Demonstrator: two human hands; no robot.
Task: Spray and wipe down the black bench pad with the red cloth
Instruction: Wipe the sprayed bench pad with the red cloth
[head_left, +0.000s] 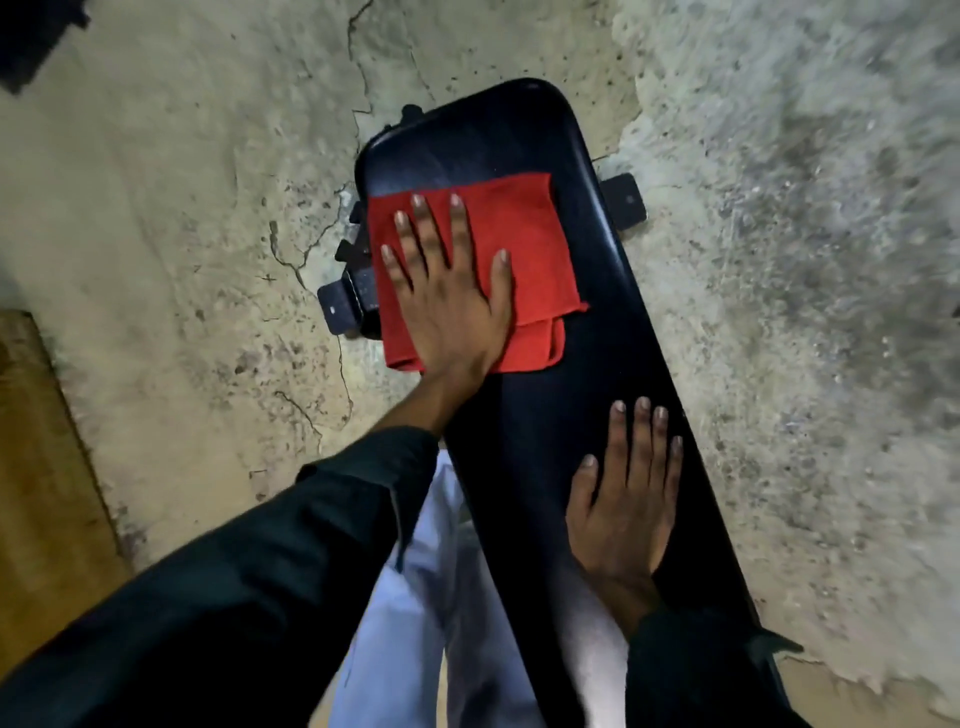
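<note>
— Where was the red cloth (519, 244) at that moment?

— Folded flat on the far part of the black bench pad (571, 384), towards its left edge. The left hand (452, 301) lay on top of it, palm down, fingers spread wide, pressing rather than gripping.

— And the other hand?

— The right hand (623, 499) rested flat and open on the bare pad, nearer the body, holding nothing. It was well apart from the cloth.

— What surrounded the bench?

— A cracked, mottled concrete floor (208, 182) on every side. Black metal brackets (345, 306) of the frame stuck out from under the pad on the left, just beside the cloth, and another showed on the right. A brown board (47, 467) lay at the left edge, and something dark and blurred sat in the top left corner.

— Anything in the way?

— The dark sleeve (249, 571) of the left arm crossed the lower left of the view, and pale trousers (457, 597) showed between the arms, hiding the near left edge of the pad.
</note>
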